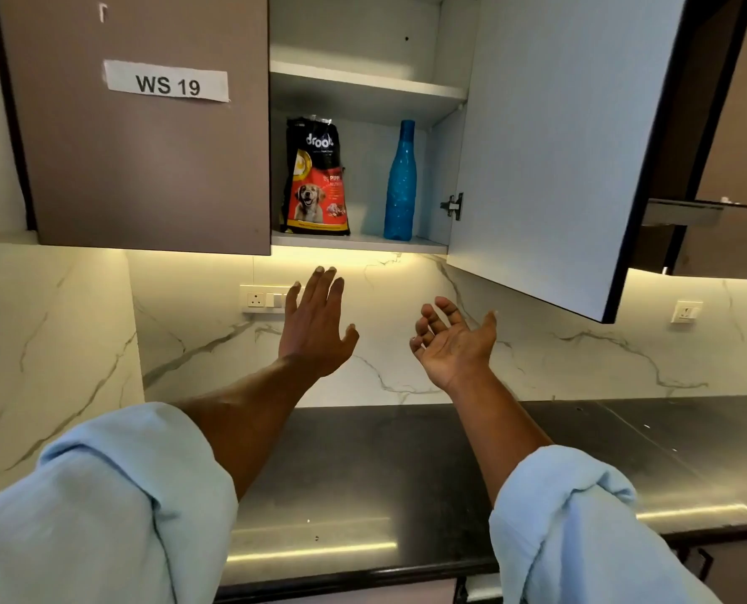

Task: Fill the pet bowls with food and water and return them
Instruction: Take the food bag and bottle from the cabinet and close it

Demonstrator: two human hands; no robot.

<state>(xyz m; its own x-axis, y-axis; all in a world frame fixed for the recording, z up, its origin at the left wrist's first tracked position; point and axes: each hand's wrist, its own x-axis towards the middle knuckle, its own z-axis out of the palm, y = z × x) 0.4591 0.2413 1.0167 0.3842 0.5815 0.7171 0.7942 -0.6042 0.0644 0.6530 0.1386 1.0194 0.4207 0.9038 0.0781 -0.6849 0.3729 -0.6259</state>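
At the left we see the closed cabinet door (145, 124) with a paper label (167, 82) that reads WS 19. Under it, on the marble wall, there is a socket plate (260, 298).

The left hand (315, 324) is raised above the dark counter (406, 473) with its back toward us. Its 4 fingers are straight and close together, the thumb is spread, and it holds nothing.

Above this hand, in the open cabinet, the dog food bag (317, 176) stands upright at the left end of the lower shelf (363, 241), near its front edge. The blue bottle (400, 180) stands upright toward the right end of the same shelf, apart from the bag.

The right hand (452, 342) is lifted with the palm up, its fingers loosely bent and released, grasping nothing. Both hands are below the shelf and touch neither item.

To the right the open door (550, 146) hangs out over the counter. Past it, a 2nd socket (686, 311) sits on the wall.
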